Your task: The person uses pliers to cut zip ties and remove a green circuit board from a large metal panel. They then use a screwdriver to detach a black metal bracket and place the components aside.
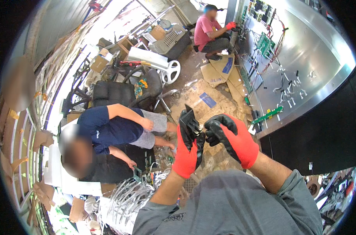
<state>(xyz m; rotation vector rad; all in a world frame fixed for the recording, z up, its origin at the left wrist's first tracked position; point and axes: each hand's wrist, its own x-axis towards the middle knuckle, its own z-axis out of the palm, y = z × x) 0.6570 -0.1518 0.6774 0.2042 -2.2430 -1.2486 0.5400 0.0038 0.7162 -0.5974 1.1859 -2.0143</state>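
Observation:
My left hand, in a red glove with black palm and fingers, is closed round a black plastic part with a flat, angular upper plate. Small pale or metallic bits show at the part's right side, too small to name. Close beside it, my right hand, gloved the same way, has its fingers curled together in a pinch. Whatever those fingertips hold, if anything, is hidden by the glove. Both hands are raised in front of my grey shirt, above the floor.
To the right stands a large metal panel with a green circuit board, wires and loose connectors. Flattened cardboard covers the floor ahead. One person sits at left; another squats far ahead. Silver cables pile up lower left.

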